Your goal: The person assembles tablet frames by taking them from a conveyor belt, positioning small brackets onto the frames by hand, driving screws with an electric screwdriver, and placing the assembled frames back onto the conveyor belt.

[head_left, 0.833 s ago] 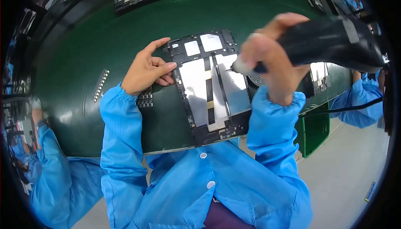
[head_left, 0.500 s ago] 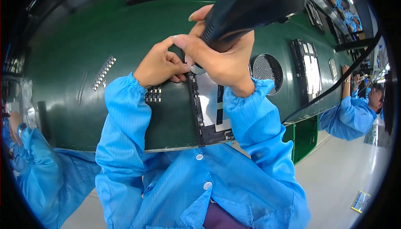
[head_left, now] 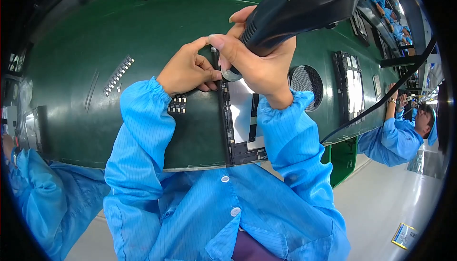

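Observation:
My right hand [head_left: 264, 68] is closed around a black heat gun [head_left: 295, 11] with side vents and a round metal nozzle tip. The nozzle points down at the upper left edge of an opened flat electronic device [head_left: 238, 113], which has a silver plate and a black frame. Against that same edge, close to the nozzle, my left hand [head_left: 190, 68] has thumb and fingers pinched together. What they grip is too small or hidden to make out. Beneath my left wrist lies a small sheet of black parts with pale tabs [head_left: 177, 104].
A strip of small parts [head_left: 118, 76] and thin dark strips [head_left: 92, 91] lie on the green table [head_left: 119, 137]. To the right are a round perforated dish [head_left: 304, 87], another opened device [head_left: 350, 85] and a black cable [head_left: 381, 101]. Co-workers sit at both sides.
The view has shifted slightly. Both hands and the heat gun sit a little further right in the picture, still at the device's upper left edge. The grips look the same.

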Motion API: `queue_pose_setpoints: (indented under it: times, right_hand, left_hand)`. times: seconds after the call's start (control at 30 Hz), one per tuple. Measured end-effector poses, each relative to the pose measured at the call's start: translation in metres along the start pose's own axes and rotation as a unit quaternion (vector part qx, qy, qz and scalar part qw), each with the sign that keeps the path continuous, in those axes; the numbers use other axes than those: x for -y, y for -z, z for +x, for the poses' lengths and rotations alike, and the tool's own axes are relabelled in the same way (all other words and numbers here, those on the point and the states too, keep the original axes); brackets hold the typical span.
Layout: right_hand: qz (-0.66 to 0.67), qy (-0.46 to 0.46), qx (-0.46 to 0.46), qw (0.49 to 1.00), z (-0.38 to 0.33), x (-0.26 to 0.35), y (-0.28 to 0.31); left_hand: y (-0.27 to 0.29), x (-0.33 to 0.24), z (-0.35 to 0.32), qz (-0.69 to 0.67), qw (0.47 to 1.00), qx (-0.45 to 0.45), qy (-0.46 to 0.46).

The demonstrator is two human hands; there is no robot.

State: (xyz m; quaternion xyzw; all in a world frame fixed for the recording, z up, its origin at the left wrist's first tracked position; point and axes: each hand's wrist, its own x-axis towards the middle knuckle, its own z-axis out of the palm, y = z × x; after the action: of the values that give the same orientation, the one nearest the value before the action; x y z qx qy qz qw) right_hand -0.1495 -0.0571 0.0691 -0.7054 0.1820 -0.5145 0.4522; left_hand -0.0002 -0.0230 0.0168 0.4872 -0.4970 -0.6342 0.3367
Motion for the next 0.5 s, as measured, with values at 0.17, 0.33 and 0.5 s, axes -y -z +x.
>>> queue_pose_setpoints:
  times: [0.17, 0.33, 0.5]
  right_hand:
    - [-0.008, -0.015, 0.003, 1.0, -0.004, 0.005, -0.006]
    - [-0.04, 0.099, 0.011, 0.994, -0.009, 0.001, -0.012]
    - [-0.002, 0.013, -0.019, 1.0, -0.007, 0.014, 0.0]
  left_hand:
    - [0.001, 0.006, 0.002, 0.007, 1.0, -0.012, -0.027]
    - [0.004, 0.017, 0.005, 0.052, 0.995, -0.013, -0.088]
    - [-0.002, 0.006, -0.002, 0.015, 0.998, -0.019, -0.064]
